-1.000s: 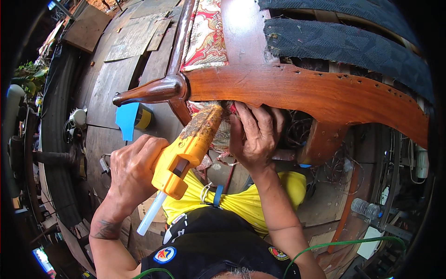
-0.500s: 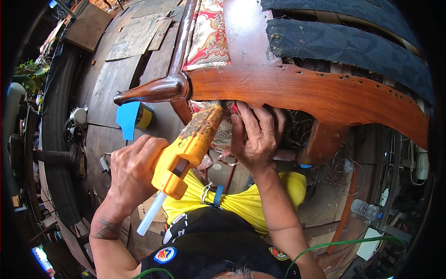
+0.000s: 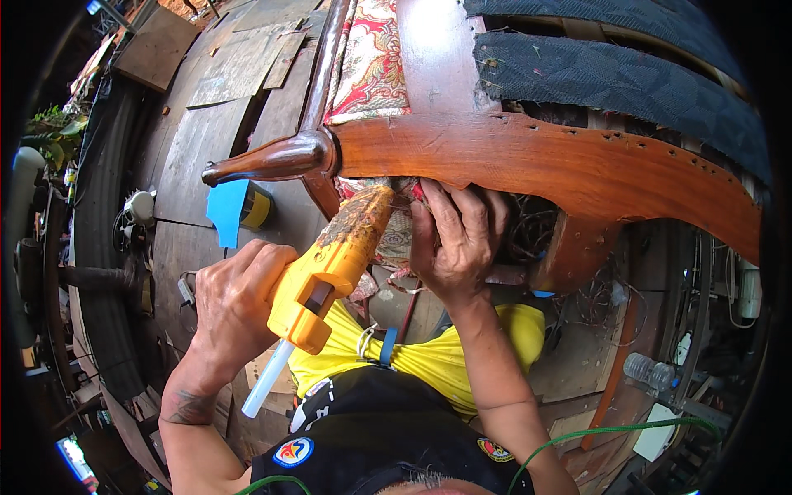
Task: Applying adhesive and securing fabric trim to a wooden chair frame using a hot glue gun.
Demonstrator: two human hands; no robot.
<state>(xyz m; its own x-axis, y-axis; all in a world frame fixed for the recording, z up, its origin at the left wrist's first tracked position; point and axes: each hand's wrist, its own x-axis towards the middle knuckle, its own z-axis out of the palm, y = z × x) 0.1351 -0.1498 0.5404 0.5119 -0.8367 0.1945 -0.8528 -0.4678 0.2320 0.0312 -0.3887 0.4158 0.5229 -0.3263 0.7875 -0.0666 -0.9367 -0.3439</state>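
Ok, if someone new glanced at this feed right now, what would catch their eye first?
Probably the yellow glue gun at centre, gripped in the left hand, its stained nozzle aimed up at the patterned fabric under the wooden frame. Right beside it, the right hand presses that fabric against the frame's underside. Farther left, a blue and yellow object lies on the dark boards.

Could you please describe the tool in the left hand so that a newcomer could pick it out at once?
Start at the curved brown wooden chair frame across the upper middle. Just under its left end, beside the patterned fabric, the left hand grips a glue gun. It is the only bright yellow tool, with a pale glue stick jutting from its rear.
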